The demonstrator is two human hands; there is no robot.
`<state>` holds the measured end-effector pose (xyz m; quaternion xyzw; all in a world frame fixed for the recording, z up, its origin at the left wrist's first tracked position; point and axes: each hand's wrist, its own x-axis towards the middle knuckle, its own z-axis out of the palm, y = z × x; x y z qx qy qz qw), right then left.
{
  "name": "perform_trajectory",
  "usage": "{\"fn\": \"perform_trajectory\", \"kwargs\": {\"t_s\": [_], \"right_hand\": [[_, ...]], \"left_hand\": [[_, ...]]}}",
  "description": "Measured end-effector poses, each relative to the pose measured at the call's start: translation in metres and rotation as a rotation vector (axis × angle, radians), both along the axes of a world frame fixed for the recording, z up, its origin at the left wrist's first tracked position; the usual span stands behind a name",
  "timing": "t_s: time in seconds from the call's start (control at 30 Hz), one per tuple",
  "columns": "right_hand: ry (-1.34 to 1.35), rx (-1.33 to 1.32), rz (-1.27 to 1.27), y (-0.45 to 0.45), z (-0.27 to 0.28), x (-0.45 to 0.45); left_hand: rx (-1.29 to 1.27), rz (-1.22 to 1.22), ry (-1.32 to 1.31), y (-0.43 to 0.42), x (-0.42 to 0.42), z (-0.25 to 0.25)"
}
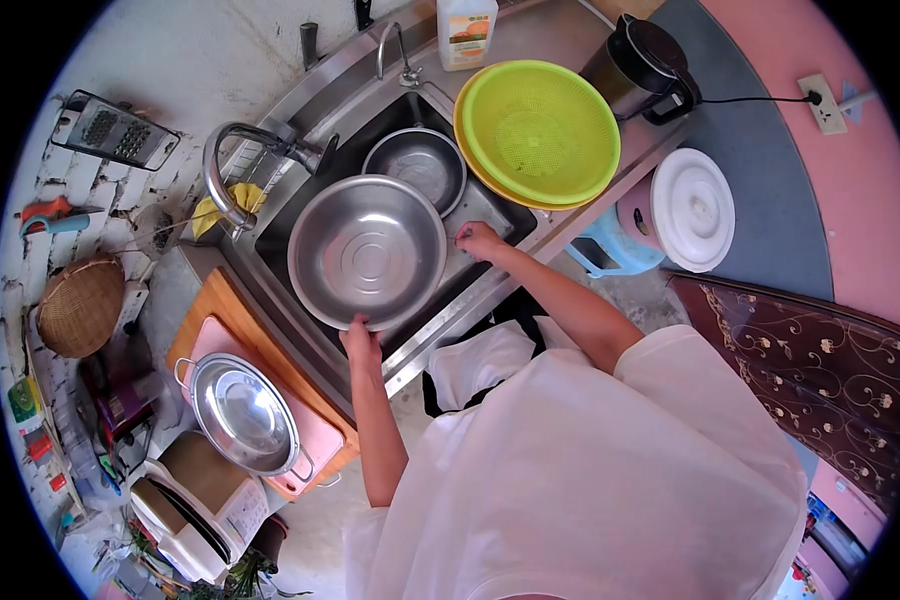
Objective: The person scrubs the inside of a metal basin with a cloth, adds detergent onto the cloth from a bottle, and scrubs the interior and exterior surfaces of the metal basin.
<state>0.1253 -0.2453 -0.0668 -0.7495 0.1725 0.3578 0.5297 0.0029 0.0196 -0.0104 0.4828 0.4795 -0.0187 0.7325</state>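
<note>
A large stainless steel basin [315,235] sits over the sink [470,265], with nothing visible inside it but some shine on its bottom. My left hand [360,340] grips its near rim, thumb on top and the other fingers hidden beneath. To the right of the basin, my right hand [480,241] is over the sink with its fingers curled together; whether anything is in them cannot be made out. Behind the large basin lies a smaller metal bowl [425,165], partly covered by it. The curved faucet [215,165] stands at the left sink edge.
A green colander [530,130] rests on a yellow basin at the right of the sink, near an electric kettle [645,65]. On the left, a two-handled metal pot [240,410] stands on a pink cutting board [320,440]. A white-lidded bucket [695,210] stands at right.
</note>
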Motion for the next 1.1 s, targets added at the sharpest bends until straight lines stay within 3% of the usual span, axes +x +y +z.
{"fn": "perform_trajectory", "kwargs": {"t_s": [0.17, 0.27, 0.33, 0.5, 0.6, 0.63, 0.7, 0.8, 0.87, 0.93, 0.97, 1.1], "right_hand": [[0.078, 0.011, 0.007, -0.020, 0.003, 0.004], [0.096, -0.022, 0.007, -0.025, 0.005, 0.004], [0.211, 0.084, -0.175, -0.023, 0.001, 0.013], [0.254, 0.014, -0.163, -0.006, -0.044, 0.053], [0.305, -0.168, -0.322, 0.018, -0.103, 0.074], [0.293, -0.301, -0.226, 0.021, -0.127, 0.079], [-0.198, -0.602, -0.054, 0.021, -0.172, 0.074], [-0.331, -0.478, -0.298, 0.024, -0.254, 0.072], [-0.220, -0.324, -0.384, 0.020, -0.217, 0.079], [0.127, -0.145, -0.349, 0.019, -0.133, 0.086], [0.114, -0.151, -0.343, 0.018, -0.115, 0.085], [0.299, 0.024, -0.423, 0.019, -0.097, 0.088]], "left_hand": [[-0.593, 0.121, -0.077, -0.015, 0.039, -0.029], [-0.667, 0.112, -0.099, -0.028, 0.054, -0.029], [-0.598, 0.145, -0.087, -0.025, 0.047, -0.041], [-0.378, 0.233, 0.047, -0.012, 0.003, -0.034], [-0.235, 0.235, 0.103, -0.006, -0.025, -0.005], [-0.181, 0.240, 0.191, -0.004, -0.032, 0.004], [-0.070, 0.245, 0.263, 0.002, -0.047, 0.011], [-0.112, 0.258, 0.219, -0.001, -0.054, 0.032], [-0.081, 0.253, 0.230, -0.001, -0.056, 0.033], [-0.061, 0.220, 0.218, 0.002, -0.058, 0.021], [-0.071, 0.226, 0.207, -0.001, -0.056, 0.020], [0.039, 0.155, 0.241, -0.004, -0.034, 0.013]]}}
